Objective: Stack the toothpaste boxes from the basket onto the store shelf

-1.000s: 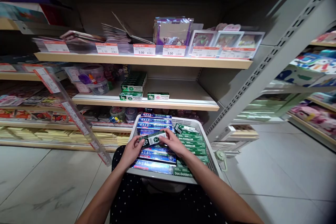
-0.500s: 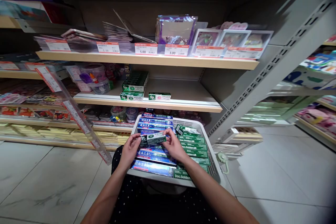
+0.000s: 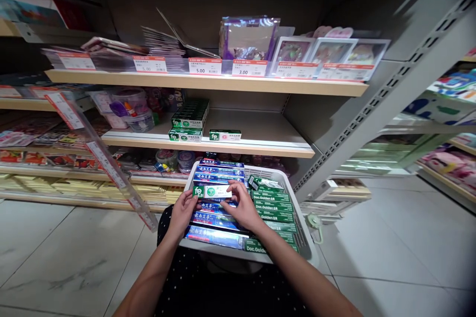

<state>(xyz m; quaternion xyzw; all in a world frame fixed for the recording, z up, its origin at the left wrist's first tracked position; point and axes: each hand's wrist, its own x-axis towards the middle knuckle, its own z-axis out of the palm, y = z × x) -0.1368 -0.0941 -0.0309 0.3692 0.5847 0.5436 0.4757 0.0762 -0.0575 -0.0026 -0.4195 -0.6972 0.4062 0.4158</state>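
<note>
A green and white toothpaste box (image 3: 212,191) is held level between my two hands, its printed face turned up toward me. My left hand (image 3: 183,212) grips its left end and my right hand (image 3: 243,206) pinches its right end. Below it sits a pale grey plastic basket (image 3: 310,252). Blue toothpaste boxes (image 3: 217,237) fill the basket's left side, and green Doc.Golden boxes (image 3: 273,206) are stacked on its right. One green box (image 3: 266,184) lies askew at the back right of the basket.
On the shelf (image 3: 260,121) ahead stand a stack of green toothpaste boxes (image 3: 189,118) and a single box (image 3: 225,135). Above is a shelf edge with price tags (image 3: 204,67). A slanted tag strip (image 3: 102,156) juts out at left. A metal upright (image 3: 353,109) rises at right.
The toothpaste box has turned in my hands, so its white and green face now shows instead of its dark side. My right hand's fingers have shifted on its end.
</note>
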